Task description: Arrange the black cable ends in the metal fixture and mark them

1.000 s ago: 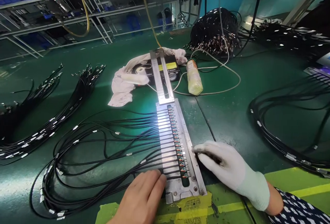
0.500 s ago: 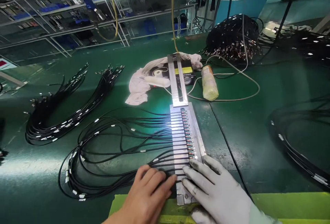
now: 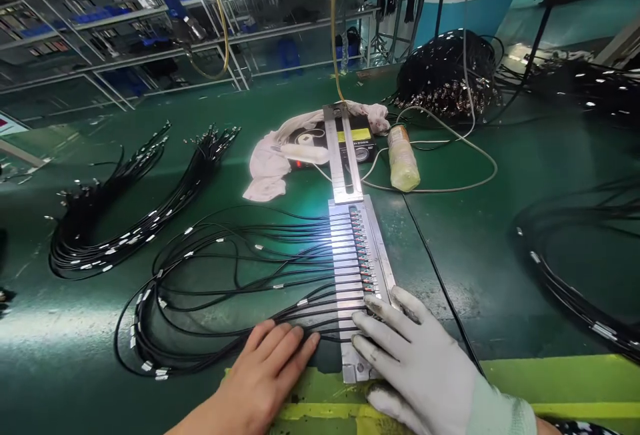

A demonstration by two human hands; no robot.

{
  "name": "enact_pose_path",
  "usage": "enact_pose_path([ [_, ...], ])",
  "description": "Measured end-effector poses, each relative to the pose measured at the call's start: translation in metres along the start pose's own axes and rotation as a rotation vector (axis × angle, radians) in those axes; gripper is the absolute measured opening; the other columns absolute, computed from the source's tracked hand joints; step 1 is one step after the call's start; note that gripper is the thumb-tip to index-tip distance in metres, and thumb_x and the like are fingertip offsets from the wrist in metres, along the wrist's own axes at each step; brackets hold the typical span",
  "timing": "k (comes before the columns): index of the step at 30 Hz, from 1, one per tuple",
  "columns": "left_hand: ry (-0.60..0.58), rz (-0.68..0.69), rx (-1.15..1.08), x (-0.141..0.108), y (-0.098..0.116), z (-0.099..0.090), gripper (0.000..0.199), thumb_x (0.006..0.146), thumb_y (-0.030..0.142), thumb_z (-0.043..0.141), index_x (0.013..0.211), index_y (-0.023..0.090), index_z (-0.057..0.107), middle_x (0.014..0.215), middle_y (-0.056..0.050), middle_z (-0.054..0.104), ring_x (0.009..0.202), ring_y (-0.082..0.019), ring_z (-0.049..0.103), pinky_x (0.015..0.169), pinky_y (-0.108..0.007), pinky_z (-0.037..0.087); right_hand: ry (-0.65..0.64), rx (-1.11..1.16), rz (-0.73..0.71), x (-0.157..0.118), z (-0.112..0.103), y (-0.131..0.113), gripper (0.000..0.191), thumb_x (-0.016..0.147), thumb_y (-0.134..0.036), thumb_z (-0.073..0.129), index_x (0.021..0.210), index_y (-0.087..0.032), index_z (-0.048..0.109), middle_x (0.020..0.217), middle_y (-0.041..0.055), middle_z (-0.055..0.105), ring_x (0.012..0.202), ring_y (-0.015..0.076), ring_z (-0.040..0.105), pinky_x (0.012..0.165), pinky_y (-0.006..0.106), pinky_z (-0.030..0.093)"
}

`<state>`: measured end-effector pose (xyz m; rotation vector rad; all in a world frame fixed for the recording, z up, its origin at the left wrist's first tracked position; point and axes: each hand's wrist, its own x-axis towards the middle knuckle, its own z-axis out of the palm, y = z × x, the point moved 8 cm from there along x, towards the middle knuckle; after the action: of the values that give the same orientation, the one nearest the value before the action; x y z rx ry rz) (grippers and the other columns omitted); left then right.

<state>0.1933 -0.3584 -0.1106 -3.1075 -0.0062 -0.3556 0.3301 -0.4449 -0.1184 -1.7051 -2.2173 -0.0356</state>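
Note:
A slotted metal fixture [image 3: 346, 280] lies lengthwise on the green table, with black cables [image 3: 240, 335] running into its slots from the left. Small connector ends [image 3: 363, 258] line its right-hand channel. My bare left hand [image 3: 273, 369] rests on the cables left of the fixture's near end, its fingers stretched out and nothing gripped. My right hand [image 3: 420, 361], in a grey-white glove with dark fingertips, lies flat across the fixture's near end. It is open, and its fingers hide the nearest connectors.
Cable bundles lie at left [image 3: 130, 228] and right [image 3: 575, 301], and a big cable heap [image 3: 445, 75] at the back. Beyond the fixture are a slotted metal bar [image 3: 336, 155], a whitish cloth [image 3: 267, 168], a black box [image 3: 365, 148] and a wrapped bottle [image 3: 403, 161]. Yellow-green tape [image 3: 560, 388] edges the table.
My left hand has drawn back leftward from the fixture's edge, and its fingers now lie flatter on the cables. The gloved right hand stays on the fixture's near end.

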Motion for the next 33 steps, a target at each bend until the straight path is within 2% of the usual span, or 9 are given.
enact_pose_path([
  [3,0.11,-0.065,-0.003,-0.005,0.002,0.001,0.043,0.099,0.026,0.028,0.125,0.012,0.059,0.106,-0.01,0.062,0.101,-0.023,0.05,0.099,-0.042,0.024,-0.005,0.041,-0.018,0.004,-0.007,0.001,0.043,0.09,-0.052,0.053,0.116,-0.019,0.061,0.132,0.0026,0.054,0.127,0.0305,0.038,0.115,0.052,-0.007],
  [6,0.179,-0.118,0.0,0.007,0.008,-0.01,0.036,0.099,0.026,0.034,0.112,0.015,0.066,0.103,-0.009,0.064,0.099,-0.023,0.051,0.1,-0.044,0.023,0.062,0.137,0.037,0.002,-0.024,0.014,0.034,0.092,-0.039,0.053,0.12,-0.021,0.058,0.137,0.0021,0.049,0.129,0.0265,0.037,0.116,0.049,0.0],
  [8,0.157,-0.109,-0.035,0.024,0.015,-0.015,0.034,0.098,0.021,0.036,0.113,0.016,0.065,0.106,-0.01,0.063,0.1,-0.024,0.05,0.099,-0.044,0.024,0.19,0.203,0.171,-0.007,-0.036,0.035,0.035,0.093,-0.029,0.05,0.128,-0.022,0.052,0.141,0.0029,0.043,0.132,0.0232,0.035,0.116,0.046,0.011],
  [10,0.079,-0.041,-0.112,0.042,0.025,-0.013,0.038,0.097,0.015,0.032,0.122,0.013,0.06,0.107,-0.01,0.061,0.099,-0.023,0.049,0.095,-0.041,0.028,0.293,0.275,0.379,-0.021,-0.038,0.064,0.035,0.095,-0.028,0.047,0.13,-0.025,0.049,0.141,0.0026,0.042,0.131,0.0207,0.036,0.112,0.043,0.025],
  [12,-0.018,0.028,-0.198,0.056,0.035,-0.004,0.041,0.096,0.013,0.03,0.128,0.01,0.054,0.105,-0.01,0.059,0.094,-0.022,0.048,0.087,-0.039,0.032,0.31,0.402,0.57,-0.036,-0.027,0.09,0.028,0.097,-0.031,0.045,0.124,-0.03,0.053,0.137,-0.0005,0.045,0.127,0.0182,0.041,0.106,0.039,0.035],
  [14,-0.063,0.063,-0.255,0.063,0.04,0.005,0.041,0.095,0.012,0.03,0.13,0.007,0.051,0.1,-0.011,0.057,0.087,-0.022,0.047,0.078,-0.038,0.035,0.308,0.529,0.667,-0.044,-0.015,0.104,0.023,0.098,-0.032,0.044,0.118,-0.033,0.056,0.132,-0.0034,0.048,0.122,0.0161,0.046,0.104,0.037,0.039],
  [20,-0.156,0.048,-0.339,0.07,0.04,0.029,0.044,0.093,0.012,0.033,0.136,0.008,0.043,0.095,-0.012,0.054,0.081,-0.023,0.048,0.069,-0.038,0.043,0.313,0.599,0.666,-0.04,-0.012,0.108,0.02,0.094,-0.027,0.049,0.11,-0.034,0.059,0.126,-0.005,0.051,0.118,0.0161,0.048,0.103,0.037,0.04],
  [29,-0.09,-0.025,-0.41,0.08,0.03,0.013,0.032,0.094,0.009,0.036,0.119,0.01,0.056,0.091,-0.01,0.057,0.079,-0.019,0.05,0.068,-0.029,0.045,0.29,0.6,0.664,-0.038,-0.016,0.104,0.019,0.095,-0.025,0.049,0.108,-0.03,0.06,0.123,-0.0022,0.053,0.115,0.0171,0.05,0.1,0.037,0.041],
  [33,-0.044,0.091,-0.332,0.076,0.034,0.016,0.037,0.098,0.017,0.029,0.123,0.009,0.056,0.087,-0.01,0.054,0.075,-0.018,0.048,0.065,-0.029,0.043,0.295,0.587,0.669,-0.037,-0.018,0.105,0.018,0.095,-0.024,0.049,0.107,-0.029,0.061,0.121,-0.0015,0.055,0.114,0.0171,0.051,0.098,0.036,0.041],
])
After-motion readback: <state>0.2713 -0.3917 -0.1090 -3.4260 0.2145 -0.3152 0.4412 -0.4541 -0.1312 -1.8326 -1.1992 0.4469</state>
